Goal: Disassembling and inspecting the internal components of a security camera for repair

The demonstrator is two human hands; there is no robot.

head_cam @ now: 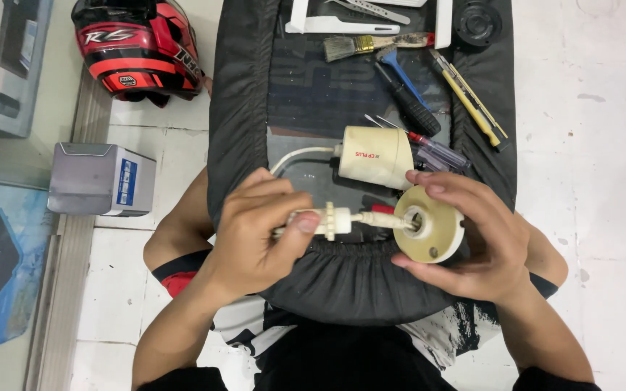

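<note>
- The left hand point(255, 232) is closed around a cream cable connector point(320, 221), thumb pressed on its ribbed collar, at the centre of the frame.
- The right hand point(476, 242) clasps a round cream mounting base point(432, 232), fingers over its top edge and underneath; the connector's cable runs into the base's centre hole.
- Just above the two hands lies a cream camera body point(374, 156) on its side, a white cable coming off its left end.
- All this sits over a black cloth point(244, 108) spread on the white floor.
- Toward the top of the frame: a paintbrush point(364, 45), a black-handled screwdriver point(411, 105) and a yellow utility knife point(472, 98).
- Upper left: a red and black helmet point(139, 47); below it a small grey box point(99, 179).
</note>
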